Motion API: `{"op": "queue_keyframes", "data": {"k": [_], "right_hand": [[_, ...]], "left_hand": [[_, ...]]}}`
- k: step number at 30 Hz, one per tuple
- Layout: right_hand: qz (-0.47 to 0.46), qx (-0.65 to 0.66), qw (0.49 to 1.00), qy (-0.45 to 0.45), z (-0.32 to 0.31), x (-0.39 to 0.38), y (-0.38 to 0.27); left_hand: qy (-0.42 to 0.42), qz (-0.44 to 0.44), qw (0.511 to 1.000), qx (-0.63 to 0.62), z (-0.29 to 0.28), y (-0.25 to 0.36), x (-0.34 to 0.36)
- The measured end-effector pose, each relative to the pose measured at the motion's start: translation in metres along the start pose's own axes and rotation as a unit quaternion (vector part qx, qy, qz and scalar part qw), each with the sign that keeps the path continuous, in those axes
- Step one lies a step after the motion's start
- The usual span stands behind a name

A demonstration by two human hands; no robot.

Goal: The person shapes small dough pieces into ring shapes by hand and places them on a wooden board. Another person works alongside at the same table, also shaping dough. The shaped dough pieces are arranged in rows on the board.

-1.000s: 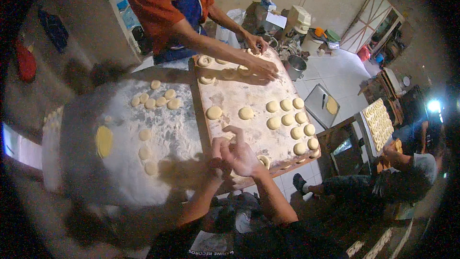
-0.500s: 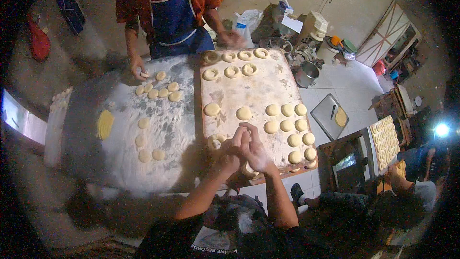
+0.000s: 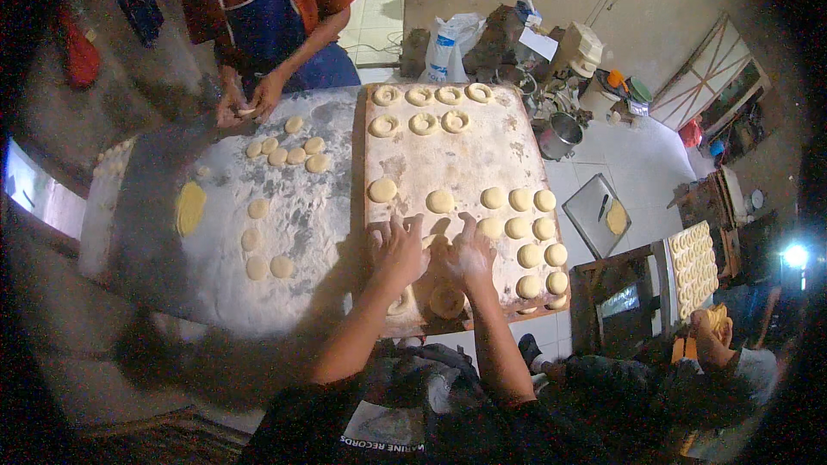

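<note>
Over a floured wooden board, my left hand is lowered with its fingers apart and bent. Beside it, my right hand is also open, fingers curled downward. A pale dough piece shows partly between them; the fingers hide its edges. Just ahead lies a flat dough round, and another round sits at the board's left. Close to my wrists are a dough ring and a second ring, partly covered by my left forearm.
Several dough rounds fill the board's right side; rings line its far end. More rounds lie on the floured table at left. Across it, a co-worker's hands hold a small dough piece. A metal tray is at right.
My hands, clasped together before, have parted and come down side by side over the board. The co-worker's hands have come together around a dough piece.
</note>
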State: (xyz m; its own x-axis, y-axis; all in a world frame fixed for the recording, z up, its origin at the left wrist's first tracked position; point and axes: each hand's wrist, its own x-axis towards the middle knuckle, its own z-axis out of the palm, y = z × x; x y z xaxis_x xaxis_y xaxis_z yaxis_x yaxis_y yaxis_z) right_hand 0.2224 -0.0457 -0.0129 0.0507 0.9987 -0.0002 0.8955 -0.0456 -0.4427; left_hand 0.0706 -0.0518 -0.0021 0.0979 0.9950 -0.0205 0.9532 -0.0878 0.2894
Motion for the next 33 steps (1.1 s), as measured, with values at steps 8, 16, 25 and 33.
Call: {"op": "queue_keyframes", "data": {"k": [8,16,25,33], "right_hand": [[-0.018,0.073,0.985,0.155,-0.022,-0.041,0.107],[0.137,0.01,0.989,0.061,-0.047,-0.066,0.134],[-0.032,0.345,0.927,-0.142,-0.036,-0.011,-0.085],[-0.431,0.073,0.874,-0.212,0.156,0.066,-0.269]], "left_hand": [[0.009,0.125,0.991,-0.036,-0.019,0.048,0.033],[-0.051,0.245,0.94,-0.233,0.028,0.086,0.057],[0.124,-0.064,0.912,-0.387,-0.024,-0.166,-0.001],[0.19,-0.167,0.959,-0.126,-0.035,-0.308,-0.041]]}}
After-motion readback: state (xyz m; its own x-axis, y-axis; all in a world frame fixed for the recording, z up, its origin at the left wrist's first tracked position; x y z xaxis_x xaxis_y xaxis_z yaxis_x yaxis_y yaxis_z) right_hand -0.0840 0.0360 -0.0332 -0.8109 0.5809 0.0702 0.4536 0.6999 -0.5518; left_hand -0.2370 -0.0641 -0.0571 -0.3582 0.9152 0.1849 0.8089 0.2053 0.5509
